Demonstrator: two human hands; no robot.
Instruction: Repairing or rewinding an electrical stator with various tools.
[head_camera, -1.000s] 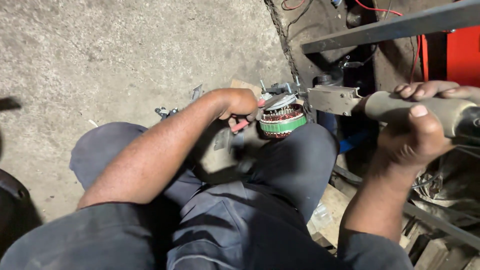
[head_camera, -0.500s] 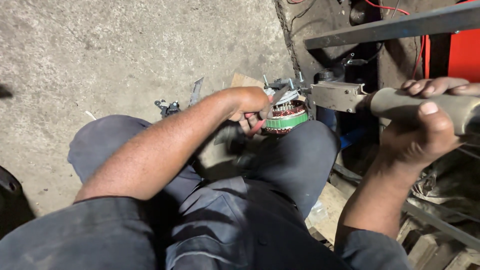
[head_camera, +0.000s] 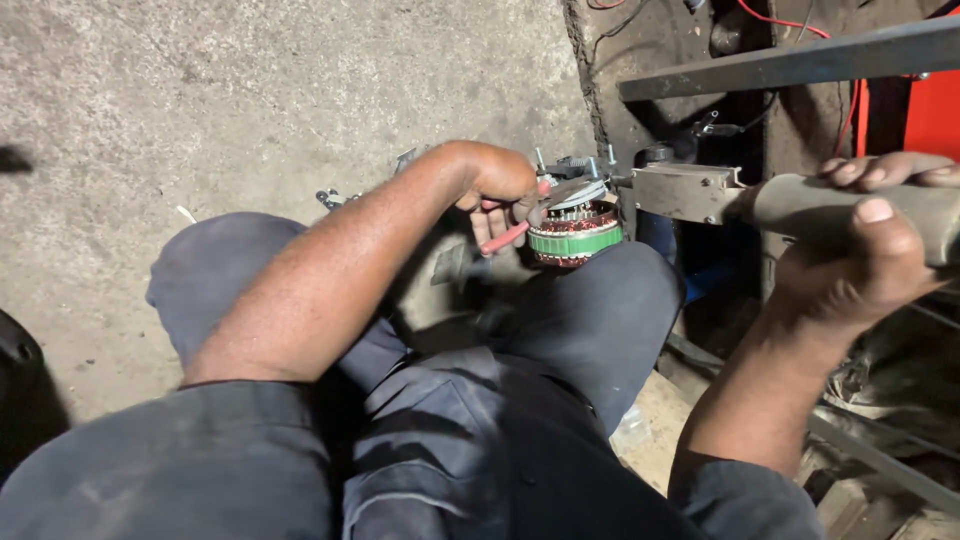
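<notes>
The round wound coil, banded in green with copper-brown windings and metal on top, sits on the person's right knee, just at the end of a grey metal bracket. The left hand is right beside the coil on its near side, its fingers curled tight around the red handles of a small plier-like tool whose tip reaches the coil's top. From the bracket a thick grey handle runs to the right; the right hand grips it, fingers wrapped over the top and thumb laid along the near side. Dark trousers cover both knees. Beyond lies a rough concrete floor, with a few small metal parts near the left knee. A dark steel bar and red wires cross above the handle.
</notes>
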